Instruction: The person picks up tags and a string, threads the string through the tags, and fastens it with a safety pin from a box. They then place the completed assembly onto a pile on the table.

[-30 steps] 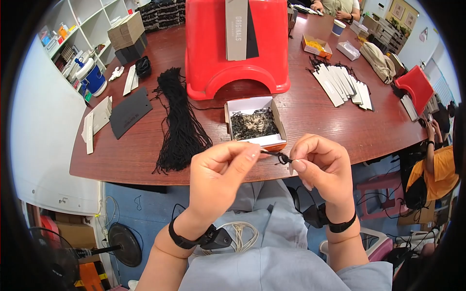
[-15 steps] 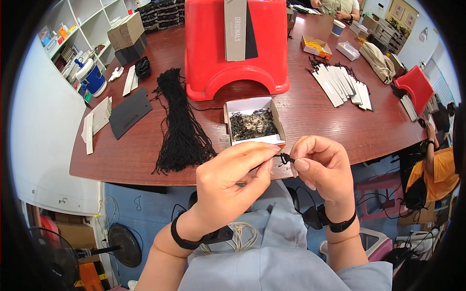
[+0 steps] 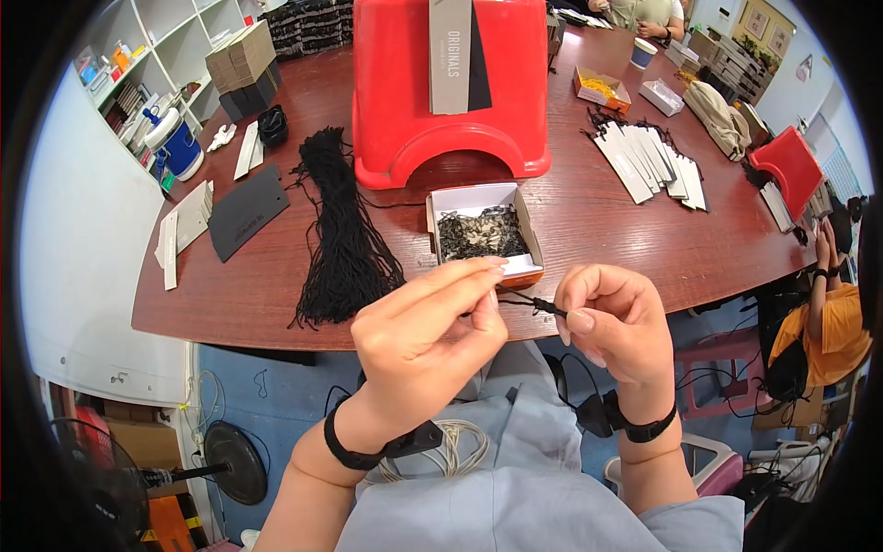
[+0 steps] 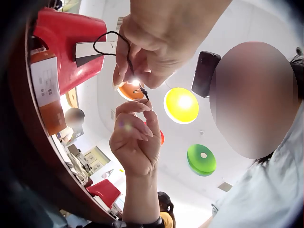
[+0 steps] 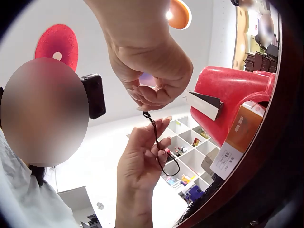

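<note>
A thin black cord (image 3: 544, 306) with a small knot stretches between both hands, above the table's front edge. My right hand (image 3: 618, 324) pinches the knotted end between thumb and forefinger. The strands on the other side run to the fingertips of my left hand (image 3: 430, 342), which pinches them. In the left wrist view a loop of the cord (image 4: 105, 33) hangs out past the left hand. Just behind the hands stands an open box (image 3: 533, 241) with small dark pieces inside. A bundle of black cords (image 3: 342, 239) lies to its left.
A red stool (image 3: 451, 138) stands behind the box with a grey ORIGINALS tag (image 3: 448, 78) on it. Grey and black cards (image 3: 246, 213) lie at the left, white tags with black cords (image 3: 635, 161) at the right. Other people sit at the far side and right.
The left hand first moved right towards the knot, then back slightly left, with its fingers now straighter. Two strands spread from the knot, which looks tighter and longer. The right hand has barely moved.
</note>
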{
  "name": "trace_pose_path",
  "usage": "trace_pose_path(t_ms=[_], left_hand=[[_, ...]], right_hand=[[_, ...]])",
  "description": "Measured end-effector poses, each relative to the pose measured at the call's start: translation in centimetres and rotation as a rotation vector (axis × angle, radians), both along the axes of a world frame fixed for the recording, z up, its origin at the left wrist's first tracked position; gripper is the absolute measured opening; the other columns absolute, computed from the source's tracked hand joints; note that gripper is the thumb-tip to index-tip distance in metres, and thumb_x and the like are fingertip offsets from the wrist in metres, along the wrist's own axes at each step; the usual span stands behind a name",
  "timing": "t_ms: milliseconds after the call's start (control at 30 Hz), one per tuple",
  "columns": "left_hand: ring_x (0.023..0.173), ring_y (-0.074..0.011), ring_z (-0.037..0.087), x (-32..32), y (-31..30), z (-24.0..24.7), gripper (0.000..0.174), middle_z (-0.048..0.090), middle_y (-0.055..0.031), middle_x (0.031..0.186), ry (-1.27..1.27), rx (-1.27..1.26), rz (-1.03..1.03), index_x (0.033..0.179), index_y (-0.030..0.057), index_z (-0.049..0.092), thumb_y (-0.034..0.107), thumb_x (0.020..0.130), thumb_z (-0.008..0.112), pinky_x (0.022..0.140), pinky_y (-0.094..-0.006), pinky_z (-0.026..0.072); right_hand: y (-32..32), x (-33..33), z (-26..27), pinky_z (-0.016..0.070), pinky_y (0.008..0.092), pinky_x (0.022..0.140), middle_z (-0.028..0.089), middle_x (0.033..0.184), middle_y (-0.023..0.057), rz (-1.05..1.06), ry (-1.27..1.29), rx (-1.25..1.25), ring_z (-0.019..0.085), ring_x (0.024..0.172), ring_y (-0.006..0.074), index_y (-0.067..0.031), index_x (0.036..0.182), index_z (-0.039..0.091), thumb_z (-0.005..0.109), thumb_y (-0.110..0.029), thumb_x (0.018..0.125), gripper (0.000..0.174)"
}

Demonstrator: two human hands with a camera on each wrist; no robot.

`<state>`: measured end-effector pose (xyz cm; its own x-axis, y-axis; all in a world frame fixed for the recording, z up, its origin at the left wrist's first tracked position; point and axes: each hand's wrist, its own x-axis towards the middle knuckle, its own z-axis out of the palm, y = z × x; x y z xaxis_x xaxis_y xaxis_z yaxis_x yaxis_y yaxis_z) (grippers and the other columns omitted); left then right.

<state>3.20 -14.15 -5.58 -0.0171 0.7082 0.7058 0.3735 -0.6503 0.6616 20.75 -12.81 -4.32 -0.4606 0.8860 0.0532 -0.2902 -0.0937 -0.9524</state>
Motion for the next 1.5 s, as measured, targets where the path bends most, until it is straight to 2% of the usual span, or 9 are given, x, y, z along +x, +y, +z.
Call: trace_pose_path(t_ms=[200, 333, 500, 600, 833, 900, 1000, 1367, 1500], left_hand=[[0.053, -0.0008, 0.044, 0.3, -0.8, 0.1, 0.014, 0.057, -0.0052, 0.072, -0.311, -0.299, -0.091, 0.089, -0.0038, 0.056, -0.003, 0.075, 0.054, 0.044, -0.0146, 0.036], [0.044, -0.0008, 0.041, 0.3, -0.9, 0.2, 0.012, 0.056, -0.0075, 0.074, -0.268, -0.266, -0.125, 0.092, -0.0045, 0.051, -0.001, 0.083, 0.043, 0.036, -0.0138, 0.0302], [0.053, 0.0025, 0.039, 0.3, -0.6, 1.0, 0.014, 0.054, 0.002, 0.066, -0.377, -0.377, -0.336, 0.093, -0.0013, 0.054, 0.002, 0.083, 0.047, 0.046, -0.0129, 0.032], [0.055, 0.0018, 0.041, 0.4, -0.2, 0.5, 0.014, 0.056, 0.0015, 0.07, -0.31, -0.292, -0.342, 0.094, -0.0012, 0.054, 0.002, 0.083, 0.046, 0.048, -0.013, 0.0341], [0.057, 0.0011, 0.043, 0.1, -0.3, 1.2, 0.014, 0.056, 0.0015, 0.072, -0.405, -0.423, -0.388, 0.093, -0.0021, 0.055, 0.002, 0.083, 0.046, 0.053, -0.0131, 0.0366], [0.053, 0.0016, 0.038, -1.3, -0.5, 2.4, 0.015, 0.048, 0.0059, 0.061, -0.425, -0.731, -0.568, 0.094, -0.0019, 0.055, 0.002, 0.081, 0.05, 0.05, -0.0127, 0.031], [0.046, 0.0003, 0.028, -4.0, -0.2, 2.9, 0.016, 0.032, 0.0086, 0.047, 0.058, -0.859, -0.534, 0.086, 0.0023, 0.061, 0.01, 0.073, 0.062, 0.043, -0.0166, 0.0228], [0.044, -0.0051, 0.042, -5.8, -2.1, 5.8, 0.009, 0.054, -0.0025, 0.053, 0.329, -0.661, -0.507, 0.076, 0.004, 0.065, 0.006, 0.067, 0.066, 0.041, -0.0193, 0.0308], [0.059, -0.0124, 0.051, -6.8, -0.9, 5.1, 0.007, 0.056, -0.004, 0.069, 0.361, -0.465, -0.483, 0.074, 0.0027, 0.061, 0.007, 0.069, 0.062, 0.05, -0.0237, 0.04]], right_hand=[[0.0, 0.1, -0.3, 0.028, 0.0137, 0.039, 0.053, 0.065, 0.0011, -0.005, -0.011, 0.021, 0.039, 0.045, 0.001, -0.0009, 0.078, 0.053, 0.058, -0.008, 0.076, 0.008], [0.0, 0.2, -0.5, 0.0274, 0.0139, 0.038, 0.053, 0.065, 0.0012, -0.011, -0.006, 0.024, 0.039, 0.044, 0.0014, -0.001, 0.077, 0.053, 0.057, -0.008, 0.076, 0.008], [1.0, -0.3, -1.1, 0.0416, 0.0211, 0.065, 0.053, 0.091, 0.0069, -0.025, 0.032, 0.224, 0.049, 0.074, 0.0076, 0.0022, 0.096, 0.051, 0.055, -0.009, 0.078, 0.022], [1.1, -1.1, -0.4, 0.0385, 0.0246, 0.079, 0.05, 0.102, 0.0066, 0.016, 0.019, 0.196, 0.047, 0.091, 0.011, 0.0023, 0.108, 0.046, 0.053, -0.012, 0.08, 0.032], [1.5, -1.0, -0.3, 0.0409, 0.0231, 0.068, 0.057, 0.081, 0.0058, 0.119, -0.18, 0.34, 0.051, 0.075, 0.0094, 0.0017, 0.083, 0.056, 0.05, -0.009, 0.082, 0.012], [1.1, -0.7, -0.1, 0.0416, 0.0235, 0.064, 0.057, 0.069, 0.0049, 0.104, -0.221, 0.311, 0.052, 0.068, 0.0105, 0.0013, 0.074, 0.057, 0.052, -0.009, 0.08, 0.013], [1.1, 0.6, 0.5, 0.042, 0.024, 0.063, 0.058, 0.071, 0.0056, 0.221, -0.325, 0.355, 0.053, 0.068, 0.0112, 0.0012, 0.072, 0.057, 0.053, -0.01, 0.079, 0.014], [-0.2, 2.0, 1.0, 0.0421, 0.0255, 0.062, 0.06, 0.072, 0.0083, 0.428, -0.358, 0.369, 0.054, 0.066, 0.0144, 0.0005, 0.073, 0.061, 0.057, -0.01, 0.077, 0.012], [0.7, 4.3, 0.6, 0.0429, 0.0252, 0.063, 0.06, 0.074, 0.0098, 0.451, -0.327, 0.299, 0.056, 0.069, 0.0152, 0.0019, 0.075, 0.062, 0.058, -0.008, 0.076, 0.011]])
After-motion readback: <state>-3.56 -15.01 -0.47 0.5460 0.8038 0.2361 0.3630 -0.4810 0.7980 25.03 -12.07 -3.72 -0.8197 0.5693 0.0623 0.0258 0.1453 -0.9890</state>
